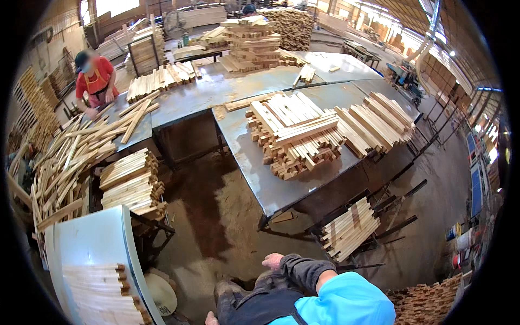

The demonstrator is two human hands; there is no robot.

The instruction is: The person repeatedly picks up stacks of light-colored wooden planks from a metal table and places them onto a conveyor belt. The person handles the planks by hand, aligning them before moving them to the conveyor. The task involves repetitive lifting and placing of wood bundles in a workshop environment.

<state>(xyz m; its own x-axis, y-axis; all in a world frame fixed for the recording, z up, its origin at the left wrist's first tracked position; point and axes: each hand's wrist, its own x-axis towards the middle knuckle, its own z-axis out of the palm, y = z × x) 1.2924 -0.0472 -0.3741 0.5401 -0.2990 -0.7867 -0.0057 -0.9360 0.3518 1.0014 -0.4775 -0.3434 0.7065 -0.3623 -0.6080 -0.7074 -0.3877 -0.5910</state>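
My right hand (273, 261), in a pinkish glove below a dark sleeve cover, hangs in front of my body over the floor. It looks loosely open, and I see nothing in it. Only a small part of my left hand (211, 318) shows at the lower edge, beside my dark trousers; its fingers are mostly cut off. Neither hand touches any wood. Ahead, a metal-topped table (244, 157) carries a crisscross stack of wooden strips (295, 127) and a row of strips (374, 122). Another bundle of strips (351, 228) rests on a low rack to the right of my hand.
A pale table (81, 238) at near left holds strips (97, 292). Beyond it stand a strip stack (132, 181) and a loose heap of wood (70, 157). A co-worker in red (97, 81) stands at far left. A round pale object (161, 292) is beside the pale table.
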